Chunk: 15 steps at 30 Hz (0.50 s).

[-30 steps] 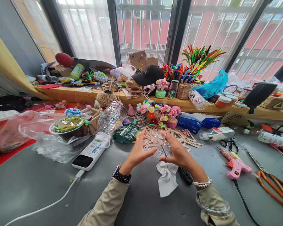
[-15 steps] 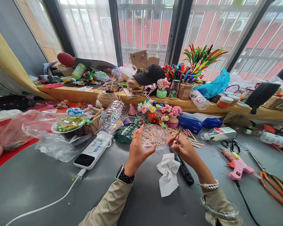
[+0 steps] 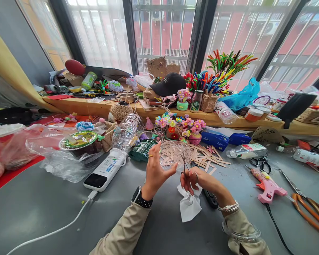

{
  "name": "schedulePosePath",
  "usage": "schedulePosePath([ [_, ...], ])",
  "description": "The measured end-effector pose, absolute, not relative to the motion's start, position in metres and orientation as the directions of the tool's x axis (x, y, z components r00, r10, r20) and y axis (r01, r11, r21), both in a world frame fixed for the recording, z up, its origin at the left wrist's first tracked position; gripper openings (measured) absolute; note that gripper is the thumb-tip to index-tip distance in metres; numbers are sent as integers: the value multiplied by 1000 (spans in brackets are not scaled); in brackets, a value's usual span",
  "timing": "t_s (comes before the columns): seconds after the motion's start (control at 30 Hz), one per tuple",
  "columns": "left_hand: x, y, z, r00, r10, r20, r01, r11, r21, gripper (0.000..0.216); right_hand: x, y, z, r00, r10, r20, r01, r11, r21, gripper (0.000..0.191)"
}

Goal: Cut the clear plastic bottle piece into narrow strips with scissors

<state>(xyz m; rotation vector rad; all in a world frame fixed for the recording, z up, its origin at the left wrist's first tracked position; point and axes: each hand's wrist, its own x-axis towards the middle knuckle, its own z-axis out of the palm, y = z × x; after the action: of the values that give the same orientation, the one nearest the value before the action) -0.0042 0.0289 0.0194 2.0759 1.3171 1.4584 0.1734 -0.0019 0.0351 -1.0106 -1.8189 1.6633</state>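
My left hand point(image 3: 158, 173) curves its thumb and fingers round the edge of a clear plastic bottle piece point(image 3: 172, 150), held above the table. The piece is see-through, so its full outline is hard to make out. In my right hand point(image 3: 194, 179) is a small pair of scissors point(image 3: 185, 163), blades pointing up and slightly parted, close to the plastic. Beneath that hand lie a crumpled white tissue point(image 3: 190, 209) and a black-handled utility knife point(image 3: 210, 199), partly covered by the hand. Wooden craft sticks point(image 3: 204, 157) are spread behind.
A white power bank-like device point(image 3: 105, 171) with a cable lies left. To the right are a pink glue gun point(image 3: 267, 186), orange-handled scissors point(image 3: 305, 205) and small pliers point(image 3: 260, 163). Pipe-cleaner flowers point(image 3: 194, 125) and a twine ball point(image 3: 121, 111) stand at the back.
My right hand has moved left and a little down, turning the scissors so their blades come nearer the plastic. More of the craft sticks now shows. My left hand has barely moved.
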Motion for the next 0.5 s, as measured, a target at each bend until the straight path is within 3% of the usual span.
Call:
schedulePosePath([
  [0.5, 2, 25, 13, 73, 754, 653, 536, -582, 612, 84, 172, 1, 27, -493, 866, -77, 234, 47, -971, 75],
])
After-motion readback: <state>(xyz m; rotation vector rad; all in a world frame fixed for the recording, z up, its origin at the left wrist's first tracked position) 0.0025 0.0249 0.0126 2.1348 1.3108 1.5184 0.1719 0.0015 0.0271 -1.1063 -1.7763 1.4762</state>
